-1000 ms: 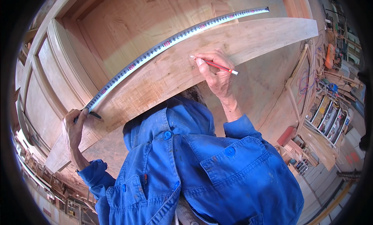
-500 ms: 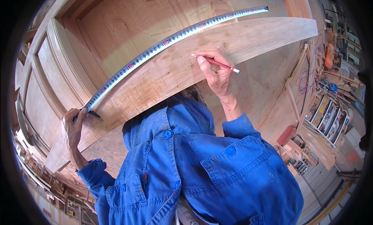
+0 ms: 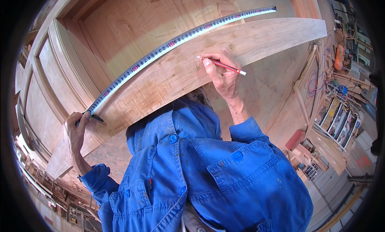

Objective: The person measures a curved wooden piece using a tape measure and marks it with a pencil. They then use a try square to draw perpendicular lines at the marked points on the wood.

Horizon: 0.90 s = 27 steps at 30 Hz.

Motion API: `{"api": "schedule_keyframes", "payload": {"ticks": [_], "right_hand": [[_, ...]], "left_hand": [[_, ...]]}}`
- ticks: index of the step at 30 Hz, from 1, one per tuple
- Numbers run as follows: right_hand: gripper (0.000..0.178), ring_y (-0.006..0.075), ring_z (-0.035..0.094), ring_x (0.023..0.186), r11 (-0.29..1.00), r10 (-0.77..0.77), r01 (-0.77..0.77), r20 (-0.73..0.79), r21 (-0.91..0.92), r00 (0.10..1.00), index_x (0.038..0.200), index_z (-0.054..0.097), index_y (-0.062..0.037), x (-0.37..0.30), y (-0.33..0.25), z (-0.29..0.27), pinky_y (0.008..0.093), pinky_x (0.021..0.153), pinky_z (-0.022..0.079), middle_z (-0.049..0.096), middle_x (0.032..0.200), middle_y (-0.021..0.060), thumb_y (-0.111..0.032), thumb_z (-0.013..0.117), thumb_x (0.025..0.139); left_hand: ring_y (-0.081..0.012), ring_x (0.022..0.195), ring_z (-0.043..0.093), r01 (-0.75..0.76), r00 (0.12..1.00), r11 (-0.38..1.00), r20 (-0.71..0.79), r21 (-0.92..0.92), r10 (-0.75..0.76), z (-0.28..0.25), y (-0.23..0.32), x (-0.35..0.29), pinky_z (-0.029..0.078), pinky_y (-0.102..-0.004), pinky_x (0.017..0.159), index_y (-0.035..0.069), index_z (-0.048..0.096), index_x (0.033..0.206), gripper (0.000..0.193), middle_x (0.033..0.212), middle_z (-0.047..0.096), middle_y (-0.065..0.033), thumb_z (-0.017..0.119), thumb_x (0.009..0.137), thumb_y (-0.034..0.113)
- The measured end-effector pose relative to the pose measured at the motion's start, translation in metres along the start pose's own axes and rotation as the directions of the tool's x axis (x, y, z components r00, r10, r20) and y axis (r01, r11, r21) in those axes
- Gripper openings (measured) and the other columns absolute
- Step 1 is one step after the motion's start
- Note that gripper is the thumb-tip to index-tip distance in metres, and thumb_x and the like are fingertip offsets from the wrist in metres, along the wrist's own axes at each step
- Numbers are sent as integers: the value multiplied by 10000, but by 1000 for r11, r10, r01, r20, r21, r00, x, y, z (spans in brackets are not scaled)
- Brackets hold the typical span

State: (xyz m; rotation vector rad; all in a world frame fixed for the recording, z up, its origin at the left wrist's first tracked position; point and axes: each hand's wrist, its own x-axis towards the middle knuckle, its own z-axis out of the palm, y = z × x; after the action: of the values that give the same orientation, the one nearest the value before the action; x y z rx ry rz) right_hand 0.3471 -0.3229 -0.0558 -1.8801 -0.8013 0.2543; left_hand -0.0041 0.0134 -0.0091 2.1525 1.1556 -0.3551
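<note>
A long, pale wooden board (image 3: 160,77) lies slantwise in front of me. Along its far edge stretches the blade of a tape measure (image 3: 172,43), its free end reaching past the board's far side at the upper right. My left hand (image 3: 76,129) grips the tape measure's case end at the board's left part; the case is mostly hidden by the fingers, and a dark strap shows beside them. In my right hand (image 3: 224,73) is a red pencil (image 3: 226,66) with a white end, its tip at the board's surface near the middle.
A wooden cabinet frame with panels (image 3: 52,71) stands beyond the board on the left. To the right, a rack of tools (image 3: 337,119), an orange power tool (image 3: 339,57), coiled hoses (image 3: 315,81) and a red block (image 3: 295,139) lie about. Wood offcuts (image 3: 50,188) are stacked at lower left.
</note>
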Motion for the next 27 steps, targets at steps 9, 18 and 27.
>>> {"api": "schedule_keyframes", "payload": {"ticks": [9, 18, 27], "right_hand": [[97, 239, 694, 845, 1000, -25, 25, 5, -1, 1000, 948, 776, -54, 1, 1, -1, 367, 771, 539, 764, 896, 84, -67, 716, 872], [85, 241, 668, 801, 998, -52, 52, 6, -38, 999, 909, 787, -48, 3, -4, 0, 370, 755, 531, 763, 862, 64, -57, 725, 851], [88, 242, 674, 800, 996, -81, 81, 11, -42, 997, 911, 784, -51, 4, -4, 1, 373, 758, 531, 762, 865, 66, -47, 733, 839]], "left_hand": [[-132, 611, 415, -9, 1000, 1000, -8, 11, 9, 0, 3, -1, 324, -357, 578, -26, 748, 799, 366, 640, 498, -48, 754, 951, 307], [-128, 606, 418, -15, 1000, 1000, -5, 21, 15, -1, 4, 0, 322, -354, 571, -24, 755, 804, 356, 637, 510, -43, 752, 954, 300], [-123, 610, 420, 11, 1000, 1000, 9, 15, -11, -2, 6, 0, 327, -349, 575, -21, 758, 805, 352, 641, 519, -40, 748, 955, 297]]}}
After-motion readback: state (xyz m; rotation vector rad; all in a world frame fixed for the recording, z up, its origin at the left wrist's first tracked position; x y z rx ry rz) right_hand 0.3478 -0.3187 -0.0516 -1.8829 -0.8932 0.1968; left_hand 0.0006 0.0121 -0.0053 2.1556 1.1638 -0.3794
